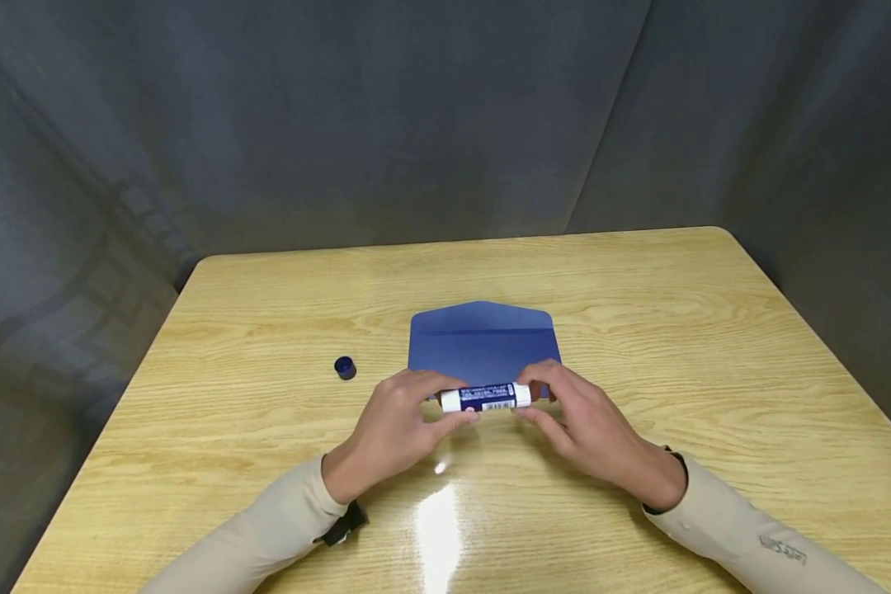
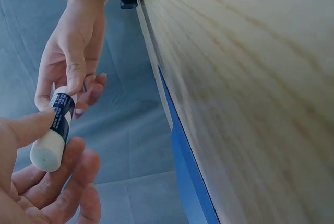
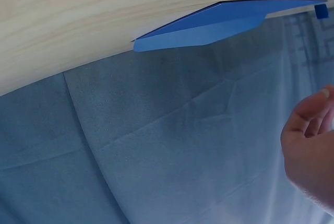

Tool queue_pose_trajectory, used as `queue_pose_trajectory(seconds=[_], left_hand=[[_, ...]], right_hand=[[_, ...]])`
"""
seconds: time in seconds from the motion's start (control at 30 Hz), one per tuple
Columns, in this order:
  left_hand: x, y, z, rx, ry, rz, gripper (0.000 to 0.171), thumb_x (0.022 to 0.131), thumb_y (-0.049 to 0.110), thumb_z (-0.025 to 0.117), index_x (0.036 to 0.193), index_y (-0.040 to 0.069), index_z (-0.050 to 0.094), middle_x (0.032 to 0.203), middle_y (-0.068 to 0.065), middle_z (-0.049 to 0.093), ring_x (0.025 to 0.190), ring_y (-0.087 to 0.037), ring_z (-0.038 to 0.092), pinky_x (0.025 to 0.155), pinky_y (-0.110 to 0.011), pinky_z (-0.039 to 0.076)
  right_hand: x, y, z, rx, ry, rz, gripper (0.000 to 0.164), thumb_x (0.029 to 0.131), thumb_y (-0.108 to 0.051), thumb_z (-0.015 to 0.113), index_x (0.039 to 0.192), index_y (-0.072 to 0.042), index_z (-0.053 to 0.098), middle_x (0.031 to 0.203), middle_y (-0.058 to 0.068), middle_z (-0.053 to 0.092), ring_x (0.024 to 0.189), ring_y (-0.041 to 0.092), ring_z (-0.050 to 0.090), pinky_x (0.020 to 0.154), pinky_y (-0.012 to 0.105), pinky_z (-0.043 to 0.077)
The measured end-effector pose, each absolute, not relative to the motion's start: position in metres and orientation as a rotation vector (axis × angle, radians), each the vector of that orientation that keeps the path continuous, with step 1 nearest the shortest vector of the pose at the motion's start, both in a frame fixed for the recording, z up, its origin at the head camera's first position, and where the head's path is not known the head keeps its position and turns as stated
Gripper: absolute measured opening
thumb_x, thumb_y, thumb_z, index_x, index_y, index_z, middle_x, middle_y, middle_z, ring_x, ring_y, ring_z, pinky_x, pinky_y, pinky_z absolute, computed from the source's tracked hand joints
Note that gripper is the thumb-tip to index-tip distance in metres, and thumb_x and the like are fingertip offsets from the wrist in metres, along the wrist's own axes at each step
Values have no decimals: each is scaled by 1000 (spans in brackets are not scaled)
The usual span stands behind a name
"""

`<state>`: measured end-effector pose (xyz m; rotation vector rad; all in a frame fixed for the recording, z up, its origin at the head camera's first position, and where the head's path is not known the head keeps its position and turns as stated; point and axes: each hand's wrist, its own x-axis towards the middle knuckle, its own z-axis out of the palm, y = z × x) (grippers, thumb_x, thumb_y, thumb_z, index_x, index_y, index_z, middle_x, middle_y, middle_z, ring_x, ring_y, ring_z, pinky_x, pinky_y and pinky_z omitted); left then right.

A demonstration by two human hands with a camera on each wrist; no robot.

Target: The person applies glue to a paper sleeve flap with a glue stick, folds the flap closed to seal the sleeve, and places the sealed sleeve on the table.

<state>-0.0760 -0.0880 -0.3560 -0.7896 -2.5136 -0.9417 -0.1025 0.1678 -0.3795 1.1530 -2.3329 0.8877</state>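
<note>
A white and dark-blue glue stick [image 1: 486,398] lies lengthwise between both hands, above the near edge of a blue envelope [image 1: 483,351]. My left hand [image 1: 397,425] grips its left end between thumb and fingers. At the other end, the thumb and fingers of my right hand [image 1: 594,425] pinch the white part. The left wrist view shows the white round base of the glue stick [image 2: 48,153] close up, with printed label behind it. The envelope's pointed flap is opened out away from me.
A small dark-blue cap [image 1: 345,368] stands on the wooden table [image 1: 638,297], left of the envelope. Grey curtains [image 1: 386,124] hang behind and beside the table. In the right wrist view, the flap of the envelope [image 3: 201,31] rises from the tabletop.
</note>
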Motion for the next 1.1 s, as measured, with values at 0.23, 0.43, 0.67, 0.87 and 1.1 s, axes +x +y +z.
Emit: queue_pose_trajectory(seconds=[0.23, 0.43, 0.67, 0.87, 1.1], left_hand=[[-76, -89, -358, -792, -2531, -935, 31, 76, 29, 86, 100, 11, 78, 96, -1, 78, 88, -15, 74, 84, -31, 59], [-76, -89, -357, -792, -2513, -922, 31, 74, 26, 88, 99, 11, 78, 94, -2, 78, 86, -16, 74, 82, -32, 59], [-76, -88, -357, -802, -2502, -921, 30, 72, 24, 89, 97, 12, 78, 93, -1, 78, 85, -14, 73, 81, -30, 59], [-75, -88, -356, -855, -2483, -915, 30, 72, 24, 89, 97, 12, 77, 92, 0, 78, 84, -13, 73, 80, -28, 58], [-75, -87, -357, -893, -2491, -857, 32, 73, 28, 88, 99, 12, 77, 93, 0, 78, 86, -13, 72, 83, -30, 57]], right_hand=[[-103, 169, -380, 1161, -2337, 893, 34, 86, -19, 77, 114, -11, 59, 97, -4, 62, 81, 6, 54, 66, 13, 39], [-103, 168, -378, 1160, -2350, 874, 28, 95, -32, 67, 115, -13, 61, 94, -5, 64, 81, 7, 56, 66, 22, 45], [-103, 168, -379, 1156, -2381, 814, 25, 102, -36, 54, 111, -15, 65, 85, -10, 63, 76, 6, 54, 65, 24, 45], [-103, 168, -382, 1168, -2395, 775, 19, 105, -29, 49, 93, -20, 60, 73, -15, 50, 72, 2, 47, 65, 24, 41], [-101, 167, -380, 1171, -2396, 832, 21, 105, -24, 50, 85, -22, 57, 71, -16, 48, 72, 2, 45, 65, 22, 40]])
